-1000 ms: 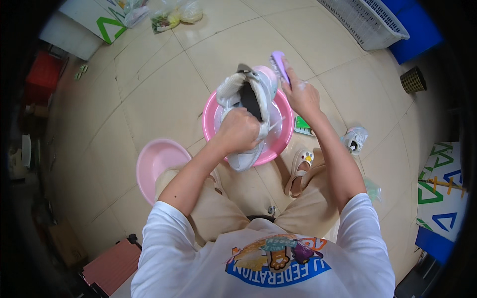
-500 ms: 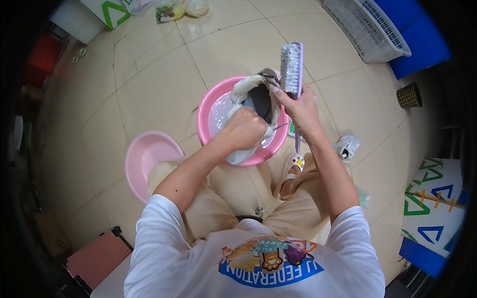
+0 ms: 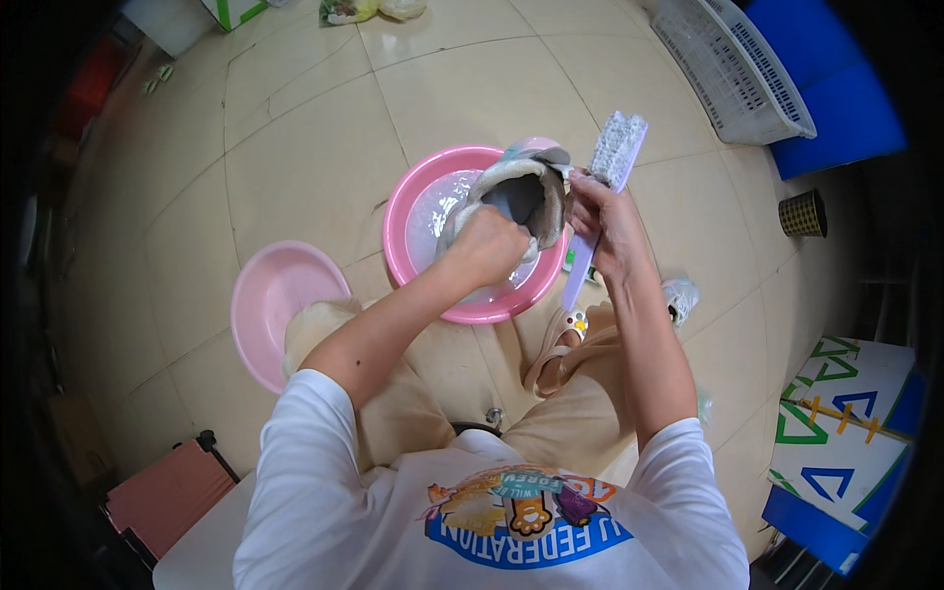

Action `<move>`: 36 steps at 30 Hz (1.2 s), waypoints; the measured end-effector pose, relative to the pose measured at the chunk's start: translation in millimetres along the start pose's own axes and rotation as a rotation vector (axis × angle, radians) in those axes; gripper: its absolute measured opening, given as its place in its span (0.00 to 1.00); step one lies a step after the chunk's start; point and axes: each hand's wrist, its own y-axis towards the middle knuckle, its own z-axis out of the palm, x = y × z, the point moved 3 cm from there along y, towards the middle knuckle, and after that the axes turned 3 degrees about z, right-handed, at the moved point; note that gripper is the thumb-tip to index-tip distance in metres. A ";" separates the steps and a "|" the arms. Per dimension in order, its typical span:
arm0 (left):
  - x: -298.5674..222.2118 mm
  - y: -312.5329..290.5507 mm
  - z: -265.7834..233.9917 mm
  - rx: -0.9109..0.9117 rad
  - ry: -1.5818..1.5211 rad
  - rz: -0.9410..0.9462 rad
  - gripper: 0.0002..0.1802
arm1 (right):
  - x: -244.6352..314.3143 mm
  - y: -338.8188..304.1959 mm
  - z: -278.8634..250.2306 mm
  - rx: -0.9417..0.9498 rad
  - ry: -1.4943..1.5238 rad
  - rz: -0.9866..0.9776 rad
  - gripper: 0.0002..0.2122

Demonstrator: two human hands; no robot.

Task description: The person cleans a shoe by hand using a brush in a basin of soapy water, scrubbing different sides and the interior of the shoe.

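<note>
You are wearing a white, colourfully printed shirt (image 3: 393, 526) and beige trousers (image 3: 585, 413); your brush (image 3: 618, 157) is showing lilac and white, your shoe (image 3: 531, 197) off-white and grey, your basin (image 3: 395, 221) bright pink.

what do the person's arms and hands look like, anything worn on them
White short sleeves cover the upper arms, leaving the forearms bare. The left hand and right hand are ungloved, with no watch or bracelet visible. A small spot marks the left forearm.

Shirt (image 3: 610, 501): we see white capitals (image 3: 531, 549) on a blue band (image 3: 521, 560), smaller letters (image 3: 528, 485) on a teal strip (image 3: 551, 483) nearer the hem (image 3: 480, 448) | box (image 3: 855, 454): we see green and blue triangle signs (image 3: 829, 484)
</note>
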 end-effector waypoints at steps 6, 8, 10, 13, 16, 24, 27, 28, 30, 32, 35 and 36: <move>18.5 3.8 -26.6 -0.115 -0.365 -0.292 0.28 | -9.8 -18.5 15.3 -0.008 -0.017 -0.026 0.03; 23.8 14.0 -40.2 0.143 -0.860 -0.398 0.35 | -11.8 -20.5 15.5 -0.010 -0.009 -0.015 0.04; 22.1 18.9 -33.5 0.010 -1.420 -0.445 0.31 | -12.9 -22.7 18.0 -0.009 -0.055 -0.043 0.06; 24.9 20.4 -40.5 -0.205 -2.170 -0.358 0.25 | -16.5 -22.5 29.9 0.052 -0.138 -0.079 0.08; 28.7 24.4 -42.3 -0.485 -2.788 -0.473 0.24 | -19.3 -21.6 25.2 0.089 -0.185 -0.038 0.09; 41.6 11.1 8.5 -0.627 -2.599 -0.772 0.20 | 0.5 -4.6 19.8 -0.235 -1.151 -0.825 0.28; 32.3 12.1 12.4 -0.570 -2.571 -0.799 0.16 | 6.2 -10.6 37.9 -0.358 -1.421 -0.821 0.35; 28.0 12.2 12.5 -0.544 -2.627 -0.763 0.15 | 6.8 -13.9 46.9 -0.381 -1.516 -0.848 0.34; 19.2 11.5 -1.1 -0.544 -2.674 -0.741 0.13 | 6.5 -17.0 56.0 -0.445 -1.608 -0.893 0.35; 13.7 9.8 -17.2 -0.648 -2.547 -0.842 0.08 | 1.1 -11.6 55.9 -0.433 -1.631 -0.904 0.36; 15.9 11.8 -9.0 -0.566 -2.892 -0.610 0.07 | -0.5 -10.6 57.9 -0.434 -1.648 -0.876 0.38; 15.5 9.8 -7.2 -0.581 -2.884 -0.622 0.07 | 1.3 -9.6 58.1 -0.450 -1.643 -0.846 0.39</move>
